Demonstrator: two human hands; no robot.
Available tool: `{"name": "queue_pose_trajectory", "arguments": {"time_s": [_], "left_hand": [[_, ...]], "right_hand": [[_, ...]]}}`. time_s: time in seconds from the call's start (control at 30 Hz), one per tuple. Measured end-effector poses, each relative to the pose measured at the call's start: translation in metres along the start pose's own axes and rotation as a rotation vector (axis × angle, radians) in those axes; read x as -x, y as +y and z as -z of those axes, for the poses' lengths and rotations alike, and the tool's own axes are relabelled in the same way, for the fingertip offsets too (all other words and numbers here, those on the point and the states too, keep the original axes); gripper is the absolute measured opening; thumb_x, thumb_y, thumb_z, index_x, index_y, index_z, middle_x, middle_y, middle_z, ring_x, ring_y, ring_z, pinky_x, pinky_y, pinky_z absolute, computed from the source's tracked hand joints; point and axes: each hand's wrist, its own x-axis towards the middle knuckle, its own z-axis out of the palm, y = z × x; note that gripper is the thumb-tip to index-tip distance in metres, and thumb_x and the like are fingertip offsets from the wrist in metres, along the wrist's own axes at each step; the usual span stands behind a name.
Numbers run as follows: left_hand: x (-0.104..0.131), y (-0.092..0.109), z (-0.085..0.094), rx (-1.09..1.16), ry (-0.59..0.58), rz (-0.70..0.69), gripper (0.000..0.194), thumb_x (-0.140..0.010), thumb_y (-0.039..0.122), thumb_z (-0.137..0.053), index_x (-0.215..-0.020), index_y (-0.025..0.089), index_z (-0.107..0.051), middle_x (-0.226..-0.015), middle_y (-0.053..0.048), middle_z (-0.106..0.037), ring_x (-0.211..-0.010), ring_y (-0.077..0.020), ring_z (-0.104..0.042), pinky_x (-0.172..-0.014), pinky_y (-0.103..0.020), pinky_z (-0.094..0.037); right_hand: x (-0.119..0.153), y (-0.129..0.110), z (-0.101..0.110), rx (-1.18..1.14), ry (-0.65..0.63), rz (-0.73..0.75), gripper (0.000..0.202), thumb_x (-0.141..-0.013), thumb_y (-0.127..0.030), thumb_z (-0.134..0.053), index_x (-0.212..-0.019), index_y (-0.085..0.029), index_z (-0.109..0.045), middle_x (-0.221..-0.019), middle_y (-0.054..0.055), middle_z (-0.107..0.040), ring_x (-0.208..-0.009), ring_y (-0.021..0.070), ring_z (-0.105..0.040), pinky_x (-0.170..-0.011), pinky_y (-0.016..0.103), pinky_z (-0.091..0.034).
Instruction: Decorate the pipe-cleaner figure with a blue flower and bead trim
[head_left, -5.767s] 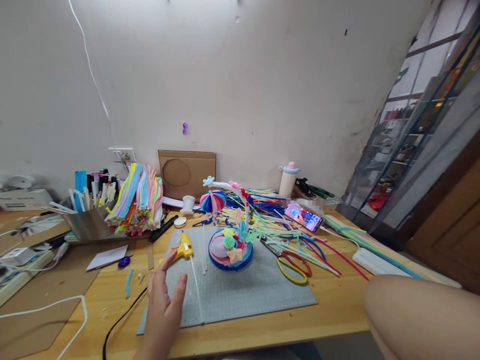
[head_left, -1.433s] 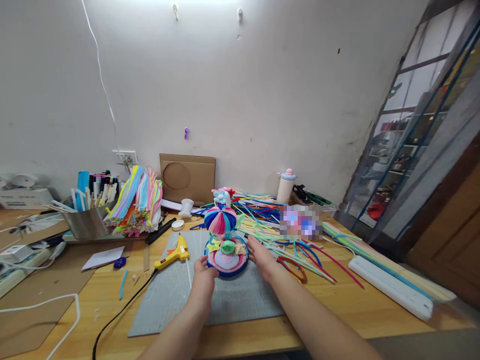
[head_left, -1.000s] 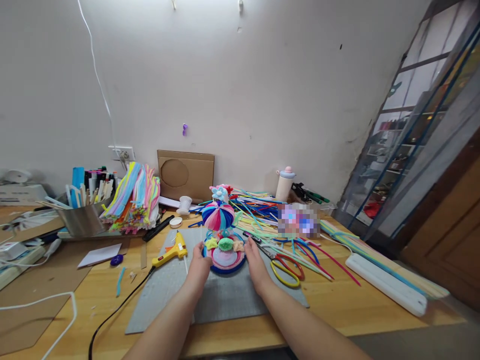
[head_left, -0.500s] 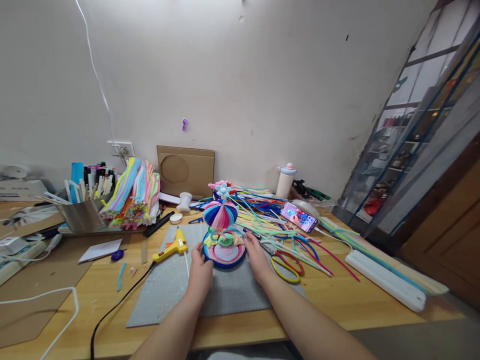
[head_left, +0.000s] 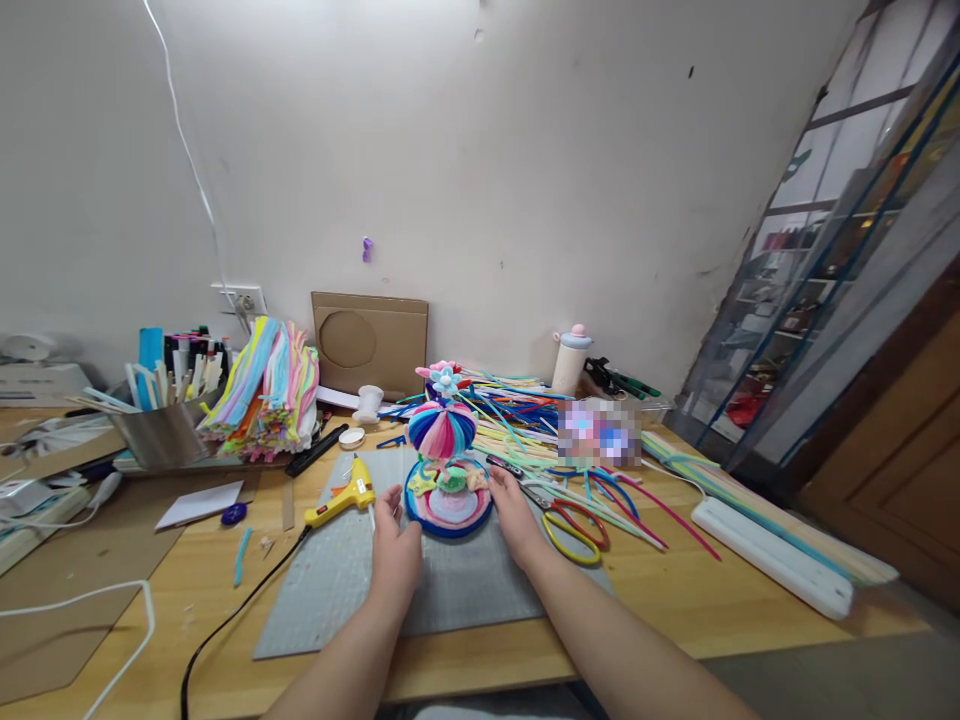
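A colourful fuzzy craft piece [head_left: 448, 510] stands upright on the grey cutting mat [head_left: 330, 600]. It has a round blue-edged base, a striped ball and flowers on top. My left hand [head_left: 395, 545] is just left of the base, a small gap between them, its fingers apart and holding nothing. At the right edge of the base is my right hand [head_left: 516, 515], with its fingertips at the rim and the fingers slightly bent, not wrapped round it. A yellow glue gun [head_left: 352, 495] lies left of my left hand.
Scissors [head_left: 574, 530] and loose pipe cleaners [head_left: 510, 440] lie to the right. Behind are a cardboard piece [head_left: 397, 345], a bottle [head_left: 571, 360] and a spool [head_left: 368, 403]. A metal container [head_left: 169, 430] and pipe-cleaner bundle [head_left: 266, 390] stand left; a white bar [head_left: 772, 560] lies far right.
My left hand has moved slightly left, away from the base. The striped ball shows different stripes, turned a little. My right hand stays at the rim.
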Motion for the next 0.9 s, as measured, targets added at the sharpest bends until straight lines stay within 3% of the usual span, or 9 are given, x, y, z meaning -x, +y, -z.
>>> {"name": "queue_pose_trajectory", "arguments": {"time_s": [0.2,0.73,0.9], "left_hand": [[0.0022,0.0029,0.0002,-0.002,0.001,0.002,0.049,-0.067,0.005,-0.051,-0.114,0.018,-0.041,-0.134,-0.012,-0.044,-0.129,-0.0198,-0.039,-0.110,-0.033,-0.028],[0.0024,-0.0021,0.0016,-0.030,-0.013,-0.031,0.053,-0.063,0.002,-0.050,-0.113,0.019,-0.045,-0.127,-0.011,-0.051,-0.122,-0.0218,-0.046,-0.105,-0.037,-0.034],[0.0048,-0.0029,0.0027,-0.257,-0.073,-0.220,0.053,-0.057,-0.002,-0.050,-0.104,0.021,-0.059,-0.119,-0.008,-0.057,-0.121,-0.0260,-0.045,-0.108,-0.044,-0.028]], "right_hand": [[0.0008,-0.0002,0.0009,0.009,0.000,0.010,0.044,-0.079,-0.045,-0.052,-0.118,-0.025,-0.053,-0.132,0.003,-0.052,-0.124,0.0200,-0.045,-0.105,0.031,-0.032],[0.0034,-0.0028,-0.0004,0.021,-0.006,0.008,0.044,-0.079,-0.045,-0.051,-0.119,-0.025,-0.052,-0.133,0.003,-0.051,-0.126,0.0197,-0.043,-0.106,0.031,-0.031],[0.0033,-0.0020,-0.0005,0.011,-0.009,0.017,0.043,-0.079,-0.045,-0.052,-0.118,-0.027,-0.052,-0.133,0.001,-0.052,-0.126,0.0195,-0.043,-0.106,0.031,-0.031]]}}
